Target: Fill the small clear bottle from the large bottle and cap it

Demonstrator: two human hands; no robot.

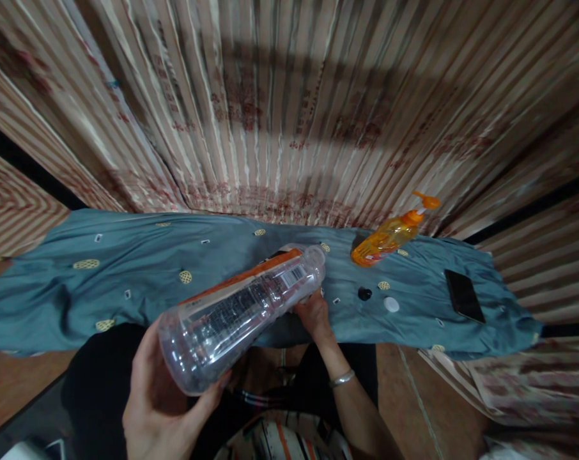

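Transparent plastic bottle, at eight o'clock from the orange pump bottle, is held by the left hand round its base and the right hand beneath its far end; slick walls might slip if either grip slackened.

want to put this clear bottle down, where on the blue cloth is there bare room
Widest: the left stretch of the blue cloth, between its left end and the clear bottle. A smaller patch lies between the white disc and the black slab. It is crowded where the orange pump bottle, small black piece and disc sit together.
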